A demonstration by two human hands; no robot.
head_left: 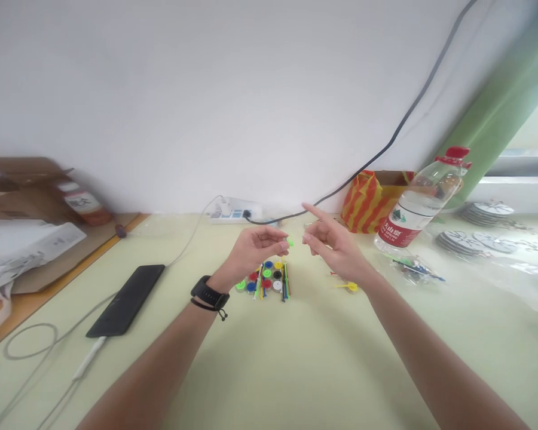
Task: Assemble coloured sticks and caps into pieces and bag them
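Observation:
My left hand, with a black watch on its wrist, pinches a small bright green plastic piece between thumb and fingers. Facing it across a short gap is my right hand. Its index finger points out while the thumb presses toward the other fingers; whatever may be between them is too small to name. Below the hands lies a group of small coloured plastic discs in several colours, with thin coloured sticks beside and among them. A yellow stick with a round end lies under my right wrist.
A black phone on a cable lies left. Behind are a power strip and a striped bag. To the right stand a large water bottle, a plastic packet and stacked discs. A cardboard box sits far left.

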